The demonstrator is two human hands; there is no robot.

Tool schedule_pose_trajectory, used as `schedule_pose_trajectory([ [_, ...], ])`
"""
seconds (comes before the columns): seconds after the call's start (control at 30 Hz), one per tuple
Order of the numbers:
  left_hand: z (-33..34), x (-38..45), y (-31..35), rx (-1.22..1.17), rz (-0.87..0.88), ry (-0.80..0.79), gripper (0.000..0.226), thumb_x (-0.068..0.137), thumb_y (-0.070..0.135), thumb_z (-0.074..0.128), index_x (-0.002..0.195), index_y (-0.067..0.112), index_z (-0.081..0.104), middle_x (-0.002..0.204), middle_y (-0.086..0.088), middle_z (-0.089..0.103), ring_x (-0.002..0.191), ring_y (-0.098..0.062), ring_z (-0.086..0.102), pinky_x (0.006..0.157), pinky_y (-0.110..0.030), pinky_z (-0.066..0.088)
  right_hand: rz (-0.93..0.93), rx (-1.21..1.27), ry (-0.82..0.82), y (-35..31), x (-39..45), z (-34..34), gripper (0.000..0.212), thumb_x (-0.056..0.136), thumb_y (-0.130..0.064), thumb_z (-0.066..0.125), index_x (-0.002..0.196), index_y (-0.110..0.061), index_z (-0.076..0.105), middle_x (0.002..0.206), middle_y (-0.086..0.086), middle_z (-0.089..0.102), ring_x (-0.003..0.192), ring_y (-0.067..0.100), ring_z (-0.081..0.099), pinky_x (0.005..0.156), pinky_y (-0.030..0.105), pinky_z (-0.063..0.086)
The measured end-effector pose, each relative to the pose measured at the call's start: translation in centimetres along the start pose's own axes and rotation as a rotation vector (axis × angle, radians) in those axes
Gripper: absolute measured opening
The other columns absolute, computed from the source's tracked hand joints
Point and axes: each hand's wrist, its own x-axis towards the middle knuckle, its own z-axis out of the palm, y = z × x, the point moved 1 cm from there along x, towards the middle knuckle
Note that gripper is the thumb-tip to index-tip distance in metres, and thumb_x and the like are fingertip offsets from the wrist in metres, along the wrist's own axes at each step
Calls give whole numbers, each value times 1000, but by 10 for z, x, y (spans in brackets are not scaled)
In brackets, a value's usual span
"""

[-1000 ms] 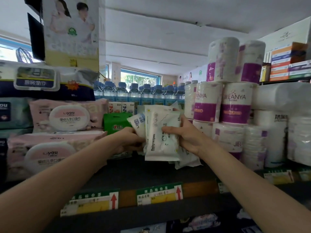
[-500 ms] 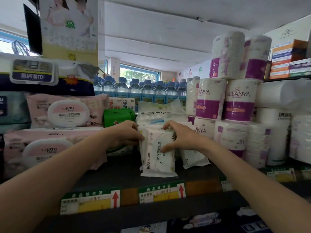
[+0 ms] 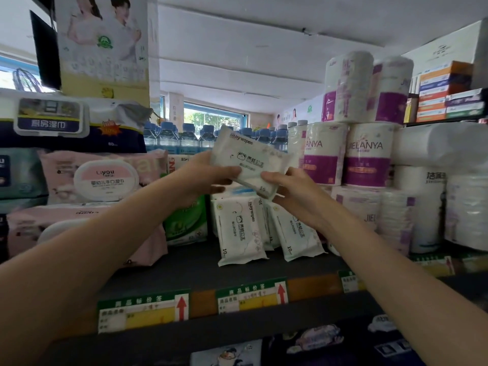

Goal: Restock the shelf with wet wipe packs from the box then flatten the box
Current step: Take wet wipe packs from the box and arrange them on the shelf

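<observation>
Left hand [image 3: 204,175] — right hand [image 3: 293,191]; grip pack [image 3: 250,161]

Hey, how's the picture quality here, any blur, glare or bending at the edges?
Head view: the window behind the shelf is blown out; wide-angle bending curves the shelf edge; the held wipe pack and both hands, left hand and right hand, look slightly soft, though the print stays readable.

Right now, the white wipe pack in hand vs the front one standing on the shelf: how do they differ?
The held wipe pack is in the air, gripped at its lower edge by the left hand and right hand; the standing wipe pack rests on the shelf, untouched. The held wipe pack lies sideways and tilted, print nearly level; the standing wipe pack is on end, print running vertically. Both share the same white wrapper and bear logo.
</observation>
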Motion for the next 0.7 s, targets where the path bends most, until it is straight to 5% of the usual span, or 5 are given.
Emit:
schedule_pose_trajectory([
  [0.1, -11, 1, 11, 248, 109, -22, 17, 83, 8, 61, 93, 19, 54, 90, 0, 63, 84, -16, 60, 70, -26, 51, -44, -299, 28, 1, 0, -5, 49, 70, -24, 74, 113, -9, 57, 110, 6, 66, 101, 23, 63, 90, 39, 51],
  [0.27, -9, 7, -12, 626, -98, -148, 14, 85, 13, 62, 97, 12, 56, 98, -9, 67, 74, -11, 64, 51, -13, 53, -24, -925, -80, 14, -9, -5, 37, 73, -29, 75, 100, -13, 54, 90, -1, 62, 71, 9, 58, 60, 18, 46],
  [0.37, 0, 12, -41, 820, -203, -43, 21, 83, 28, 65, 85, 9, 55, 99, -11, 69, 63, -11, 64, 49, -16, 52, -50, -1142, -55, 31, -12, 1, 50, 72, -34, 75, 111, -16, 50, 86, -8, 56, 80, 10, 58, 70, 22, 49],
  [0.5, 2, -2, -43, 610, -493, -196, 32, 79, 30, 68, 98, 9, 55, 102, -11, 63, 75, -19, 67, 58, -23, 59, -69, -1424, 69, 21, -12, -9, 55, 74, -43, 71, 115, -12, 50, 107, -1, 58, 92, 18, 57, 85, 34, 51],
  [0.7, 23, -9, -51, 442, -524, -298, 21, 82, 8, 65, 102, 12, 60, 93, -6, 69, 90, -21, 68, 68, -29, 58, 331, -1587, -75, 27, -22, -31, 82, 71, -35, 76, 137, -22, 28, 144, 13, 24, 121, 31, 44, 91, 37, 47],
])
